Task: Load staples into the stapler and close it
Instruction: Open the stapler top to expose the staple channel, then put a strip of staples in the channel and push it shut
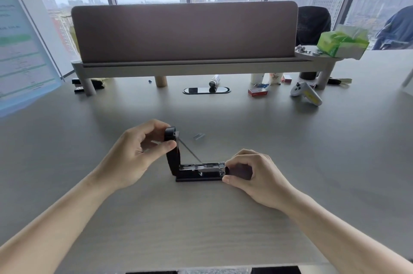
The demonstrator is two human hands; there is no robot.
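A black stapler [196, 176] lies on the grey desk with its lid swung upright, so the shape is an L. My left hand [138, 153] pinches the top end of the raised lid [171, 151]. At the stapler's front end my right hand [248, 171] grips the base. The metal staple channel [202, 166] is exposed and a thin spring rod runs from the lid down to it. A small strip of staples [199, 136] lies loose on the desk just beyond the stapler.
A brown divider panel [185, 32] on a raised shelf crosses the far side of the desk. A red staple box [257, 91], a white game controller [306, 94], cups and a small bottle [214, 81] sit under it. A green tissue pack [342, 44] rests at the right.
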